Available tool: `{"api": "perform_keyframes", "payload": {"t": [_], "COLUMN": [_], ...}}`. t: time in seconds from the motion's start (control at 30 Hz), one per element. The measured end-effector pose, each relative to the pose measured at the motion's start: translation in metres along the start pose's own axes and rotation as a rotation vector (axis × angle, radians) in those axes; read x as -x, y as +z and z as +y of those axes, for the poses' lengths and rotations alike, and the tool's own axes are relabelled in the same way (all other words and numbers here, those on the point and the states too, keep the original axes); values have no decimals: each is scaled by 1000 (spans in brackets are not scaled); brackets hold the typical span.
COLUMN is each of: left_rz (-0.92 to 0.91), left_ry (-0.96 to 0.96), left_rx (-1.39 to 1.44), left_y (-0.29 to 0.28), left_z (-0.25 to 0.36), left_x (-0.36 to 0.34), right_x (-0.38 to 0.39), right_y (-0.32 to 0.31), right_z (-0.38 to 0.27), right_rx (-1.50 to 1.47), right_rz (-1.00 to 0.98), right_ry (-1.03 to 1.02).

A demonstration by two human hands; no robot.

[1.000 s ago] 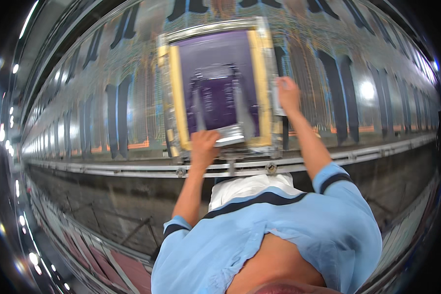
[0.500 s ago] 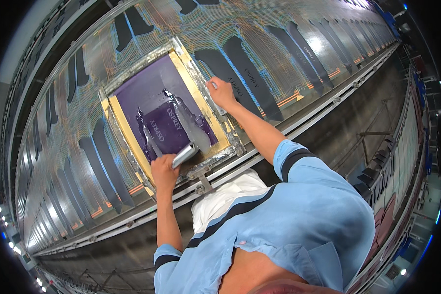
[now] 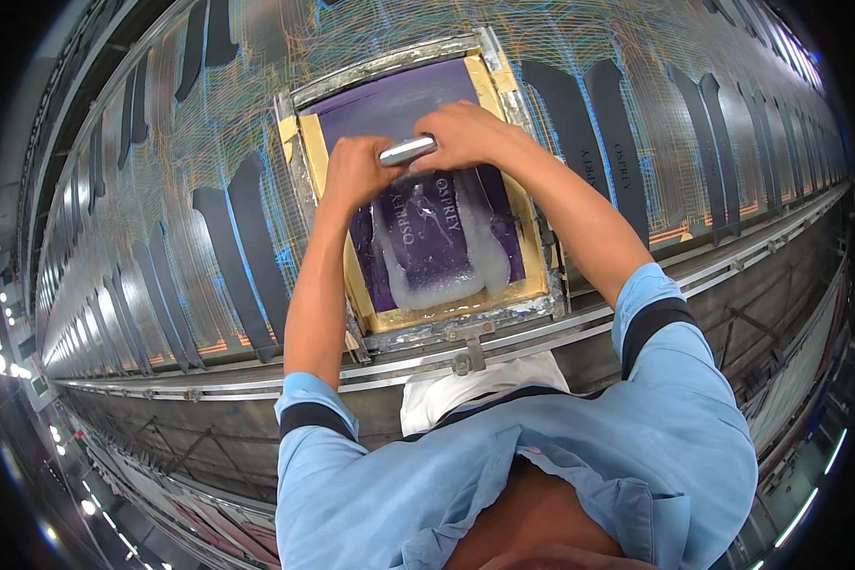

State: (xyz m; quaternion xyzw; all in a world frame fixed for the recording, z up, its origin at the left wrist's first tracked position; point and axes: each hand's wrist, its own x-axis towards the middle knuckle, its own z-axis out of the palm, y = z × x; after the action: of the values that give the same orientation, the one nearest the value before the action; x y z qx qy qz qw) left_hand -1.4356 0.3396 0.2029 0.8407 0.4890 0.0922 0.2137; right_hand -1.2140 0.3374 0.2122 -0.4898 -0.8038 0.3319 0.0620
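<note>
A screen-printing frame [image 3: 418, 328], grey and worn with yellow tape along its inner edges, lies on the long table in front of me. Its purple mesh [image 3: 361, 104] has pale lettering, and glossy, whitish ink [image 3: 437, 290] forms a U-shaped smear across the near part. Over the far half of the mesh, both of my hands grip a squeegee with a silvery metal handle [image 3: 408, 150]. My left hand [image 3: 359, 171] is closed round its left end, my right hand [image 3: 461, 135] round its right end. The squeegee's lower edge is hidden.
Dark, strap-shaped fabric pieces [image 3: 233, 252] lie in pairs along the table on both sides of the frame; some to the right [image 3: 627, 142] carry lettering. A metal rail [image 3: 389, 366] with clamps runs along the table's near edge, between my body and the frame.
My right hand has left the frame's right side and taken hold of the squeegee. The squeegee has moved from the near edge to the far half of the mesh. My view has turned.
</note>
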Motion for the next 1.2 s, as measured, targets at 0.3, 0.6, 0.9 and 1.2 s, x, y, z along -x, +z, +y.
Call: {"api": "perform_keyframes", "payload": {"t": [0.3,0.6,0.9,1.2], "left_rz": [145,77,8,1], "left_ry": [30,122,16,74], "left_rx": [-4,38,-53,29], "left_y": [52,40,8,67], "left_z": [16,30,-17,55], "left_x": [77,89,-15,148], "right_x": [45,67,-37,120], "right_y": [89,81,19,119], "right_z": [-1,-8,17,-28], "right_rx": [247,246,149,133], "right_rz": [225,126,7,104], "right_ry": [-166,-165,11,-158]}}
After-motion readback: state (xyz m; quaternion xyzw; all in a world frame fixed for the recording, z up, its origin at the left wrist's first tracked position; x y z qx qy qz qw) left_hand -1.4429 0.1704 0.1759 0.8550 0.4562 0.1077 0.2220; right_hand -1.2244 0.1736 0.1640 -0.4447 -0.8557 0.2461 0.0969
